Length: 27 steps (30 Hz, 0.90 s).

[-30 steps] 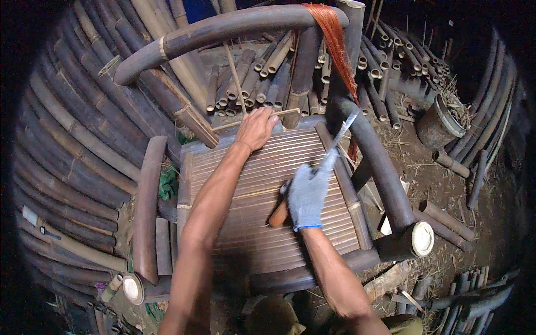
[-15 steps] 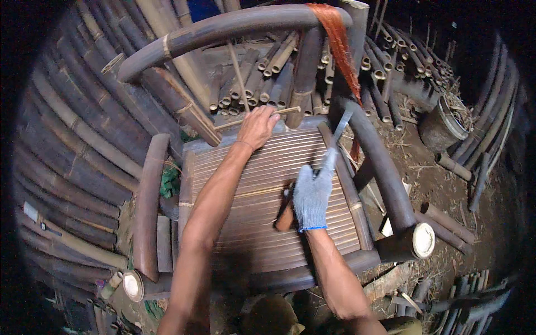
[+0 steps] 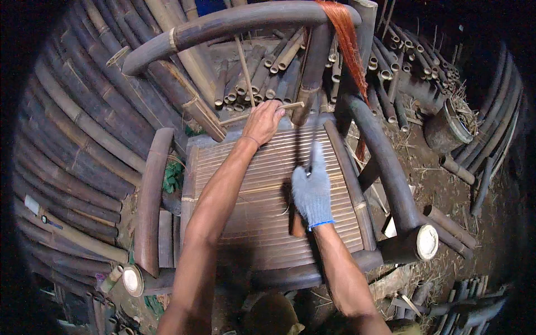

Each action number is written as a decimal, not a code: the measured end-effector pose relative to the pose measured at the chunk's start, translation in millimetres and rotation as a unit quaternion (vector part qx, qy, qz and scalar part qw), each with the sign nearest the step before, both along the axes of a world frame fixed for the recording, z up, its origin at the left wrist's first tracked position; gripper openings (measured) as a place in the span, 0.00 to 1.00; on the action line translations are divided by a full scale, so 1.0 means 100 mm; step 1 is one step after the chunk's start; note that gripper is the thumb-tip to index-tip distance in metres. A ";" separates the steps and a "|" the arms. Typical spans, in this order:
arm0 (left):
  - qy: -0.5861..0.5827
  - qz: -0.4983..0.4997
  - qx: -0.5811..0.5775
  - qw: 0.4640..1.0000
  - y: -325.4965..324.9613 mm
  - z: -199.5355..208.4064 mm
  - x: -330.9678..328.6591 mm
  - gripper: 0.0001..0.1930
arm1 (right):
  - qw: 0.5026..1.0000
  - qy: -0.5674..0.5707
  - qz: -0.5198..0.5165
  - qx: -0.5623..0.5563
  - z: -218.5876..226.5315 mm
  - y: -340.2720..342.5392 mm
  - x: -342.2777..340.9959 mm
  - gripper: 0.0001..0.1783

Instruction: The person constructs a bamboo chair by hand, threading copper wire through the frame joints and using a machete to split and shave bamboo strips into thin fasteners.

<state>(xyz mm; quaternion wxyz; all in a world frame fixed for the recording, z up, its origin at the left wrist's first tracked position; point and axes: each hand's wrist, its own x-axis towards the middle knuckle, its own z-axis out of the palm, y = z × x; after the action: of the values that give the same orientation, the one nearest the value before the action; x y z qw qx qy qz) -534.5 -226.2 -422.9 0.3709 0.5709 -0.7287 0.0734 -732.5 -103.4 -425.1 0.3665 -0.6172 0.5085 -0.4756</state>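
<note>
A dark bamboo armchair (image 3: 245, 18) stands in front of me, with a seat (image 3: 234, 167) of narrow bamboo slats. At the back of the seat, my bare left hand (image 3: 262, 123) is closed over a thin bamboo strip (image 3: 293, 105) that runs crosswise between the back posts. My right hand (image 3: 314, 195), in a grey knitted glove, grips a long knife (image 3: 314, 134) above the seat's right half. Its blade points away from me toward the strip's right end and is blurred; the brown handle's end (image 3: 298, 225) shows below the glove.
Orange fibre strands (image 3: 345, 42) hang from the backrest's right end. Cut bamboo poles (image 3: 262, 72) are stacked behind the chair, and long poles (image 3: 78, 123) line the left. A bucket (image 3: 448, 129) stands at the right on ground strewn with scraps.
The knife blade has swung left, from slanting out over the right armrest to pointing nearly straight ahead. My left hand stays on the strip. The whole view has shifted slightly.
</note>
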 end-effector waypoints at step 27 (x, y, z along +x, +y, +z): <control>-0.046 0.199 0.033 0.978 -0.30 0.18 -0.32 0.13 | 0.861 -0.433 0.140 0.225 0.01 0.13 -0.20 0.49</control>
<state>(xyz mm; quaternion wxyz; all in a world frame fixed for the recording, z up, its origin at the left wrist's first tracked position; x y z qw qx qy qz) -566.5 -256.0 -404.7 0.2959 0.7124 -0.6191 0.1472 -752.7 -90.4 -424.4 0.7415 -0.3140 0.3003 -0.5112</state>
